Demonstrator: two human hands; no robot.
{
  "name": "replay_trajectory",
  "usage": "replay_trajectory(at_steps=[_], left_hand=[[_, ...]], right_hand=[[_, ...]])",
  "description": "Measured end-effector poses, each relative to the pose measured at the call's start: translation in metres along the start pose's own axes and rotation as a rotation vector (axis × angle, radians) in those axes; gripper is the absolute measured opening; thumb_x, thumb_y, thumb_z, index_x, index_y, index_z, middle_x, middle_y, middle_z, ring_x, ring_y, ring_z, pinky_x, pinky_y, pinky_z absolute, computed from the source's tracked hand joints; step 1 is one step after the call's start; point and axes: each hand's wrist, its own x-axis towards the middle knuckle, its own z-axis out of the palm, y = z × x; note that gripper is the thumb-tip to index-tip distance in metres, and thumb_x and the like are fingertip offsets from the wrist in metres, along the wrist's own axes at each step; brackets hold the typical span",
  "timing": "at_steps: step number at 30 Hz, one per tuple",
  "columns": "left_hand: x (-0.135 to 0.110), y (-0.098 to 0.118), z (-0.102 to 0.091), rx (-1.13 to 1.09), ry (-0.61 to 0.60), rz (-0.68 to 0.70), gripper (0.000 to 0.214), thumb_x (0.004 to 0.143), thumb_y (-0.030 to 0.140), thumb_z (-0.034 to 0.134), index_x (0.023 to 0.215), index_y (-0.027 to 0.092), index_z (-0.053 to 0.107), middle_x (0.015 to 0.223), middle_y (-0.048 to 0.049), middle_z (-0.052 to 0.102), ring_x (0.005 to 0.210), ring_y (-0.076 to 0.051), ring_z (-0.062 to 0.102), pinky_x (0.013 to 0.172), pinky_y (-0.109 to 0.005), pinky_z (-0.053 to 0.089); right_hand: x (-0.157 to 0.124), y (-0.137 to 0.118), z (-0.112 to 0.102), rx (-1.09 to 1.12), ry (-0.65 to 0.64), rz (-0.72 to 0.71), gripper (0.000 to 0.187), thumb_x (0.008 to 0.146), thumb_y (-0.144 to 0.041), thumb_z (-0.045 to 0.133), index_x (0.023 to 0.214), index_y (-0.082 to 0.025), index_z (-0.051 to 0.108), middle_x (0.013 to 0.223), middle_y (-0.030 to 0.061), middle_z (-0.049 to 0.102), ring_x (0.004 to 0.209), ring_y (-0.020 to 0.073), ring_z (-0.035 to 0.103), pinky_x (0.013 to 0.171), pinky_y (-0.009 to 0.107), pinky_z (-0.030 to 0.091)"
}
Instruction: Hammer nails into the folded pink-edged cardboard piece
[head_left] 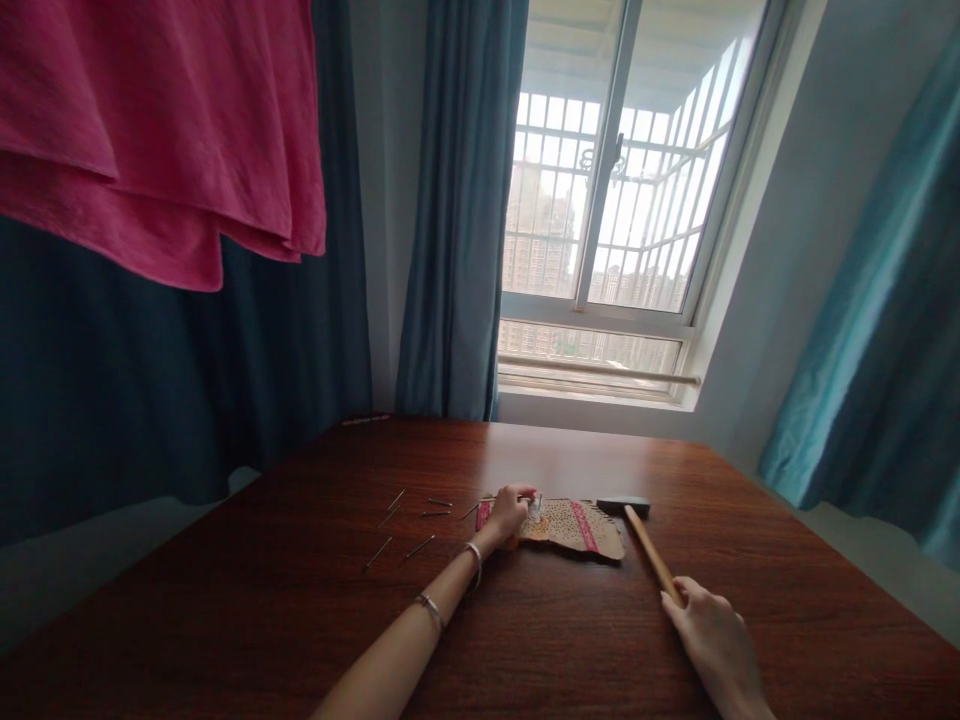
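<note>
My left hand rests over the left part of a flat piece of cardboard that has many small holes and pink printed bands. Its fingers are closed at a thin upright nail, and a small whitish patch lies just under them. My right hand is wrapped round the wooden handle of a hammer. The dark hammer head lies by the right end of the cardboard, on or close to the table. Several loose nails are scattered to the left of my left hand.
The brown wooden table reaches to the wall below a barred window. Blue curtains hang behind it and on the right. A pink cloth hangs at the upper left.
</note>
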Motion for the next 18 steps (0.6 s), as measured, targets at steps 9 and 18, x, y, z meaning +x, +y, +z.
replay_trajectory(at_steps=[9,18], left_hand=[[0.001,-0.001,0.001,0.003,0.013,-0.007,0.035,0.073,0.005,0.046,0.096,0.018,0.070,0.101,-0.0025,0.071,0.096,-0.014,0.063,0.089,-0.022,0.045],[0.003,-0.001,-0.001,-0.022,0.157,0.031,0.039,0.074,0.004,0.043,0.101,0.016,0.069,0.102,-0.0044,0.070,0.097,-0.015,0.062,0.092,-0.026,0.044]], right_hand=[[-0.009,-0.002,0.012,-0.050,0.101,-0.033,0.024,0.086,-0.031,0.042,0.096,-0.021,0.062,0.088,0.0089,0.070,0.082,0.0235,0.066,0.070,0.032,0.047],[-0.002,-0.033,0.011,-0.218,0.339,-0.087,0.044,0.087,-0.036,0.042,0.125,-0.016,0.050,0.116,0.0165,0.057,0.095,0.0291,0.059,0.073,0.036,0.047]])
